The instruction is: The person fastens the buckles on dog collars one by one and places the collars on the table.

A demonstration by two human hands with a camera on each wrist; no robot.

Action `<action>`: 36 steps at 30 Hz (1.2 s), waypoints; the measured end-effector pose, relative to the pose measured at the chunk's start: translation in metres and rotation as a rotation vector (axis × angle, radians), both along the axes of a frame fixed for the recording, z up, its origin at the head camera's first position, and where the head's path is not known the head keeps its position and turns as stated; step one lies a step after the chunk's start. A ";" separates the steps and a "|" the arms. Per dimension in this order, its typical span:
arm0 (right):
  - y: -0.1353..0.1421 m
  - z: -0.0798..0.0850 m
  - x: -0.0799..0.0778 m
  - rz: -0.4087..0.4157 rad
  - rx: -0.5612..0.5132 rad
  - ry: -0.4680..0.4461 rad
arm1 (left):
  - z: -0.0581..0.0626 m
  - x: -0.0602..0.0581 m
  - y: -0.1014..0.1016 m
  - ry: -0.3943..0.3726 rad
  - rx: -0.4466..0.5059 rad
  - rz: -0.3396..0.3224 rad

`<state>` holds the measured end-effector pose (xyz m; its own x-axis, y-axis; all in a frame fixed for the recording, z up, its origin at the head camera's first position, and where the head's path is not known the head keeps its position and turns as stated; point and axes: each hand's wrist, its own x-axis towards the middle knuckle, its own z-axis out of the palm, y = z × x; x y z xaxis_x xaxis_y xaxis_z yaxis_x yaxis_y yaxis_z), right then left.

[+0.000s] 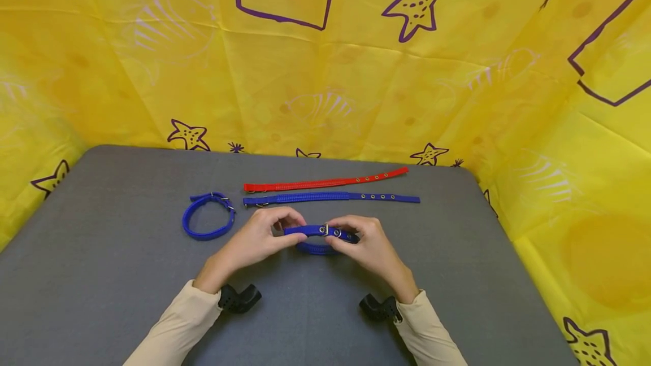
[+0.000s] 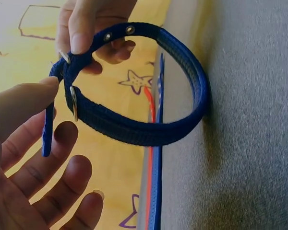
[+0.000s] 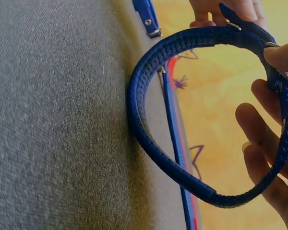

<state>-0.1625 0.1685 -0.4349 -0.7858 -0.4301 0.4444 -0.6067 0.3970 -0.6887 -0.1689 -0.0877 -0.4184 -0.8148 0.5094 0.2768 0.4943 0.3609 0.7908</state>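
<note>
The blue woven-fabric collar (image 1: 317, 249) is forming a loop between both hands' fingers. The left hand (image 1: 258, 237) is pinching its free end; the right hand (image 1: 373, 242) is pinching it beside the metal buckle (image 1: 326, 230). The hands appear to be fastening; the next move is probably calling for seating the pin under steady tension. A second looped blue fabric collar (image 1: 205, 236) is lying left of the left fingers. Beyond the fingers, a flat blue strap (image 1: 317, 197) and flat red strap (image 1: 310, 184) are bordering the grey desk's (image 1: 437, 230) far edge; open room is extending rightward.
</note>
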 end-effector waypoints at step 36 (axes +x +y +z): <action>0.003 0.007 0.002 -0.010 0.009 -0.069 | -0.010 0.001 0.008 -0.108 -0.070 0.028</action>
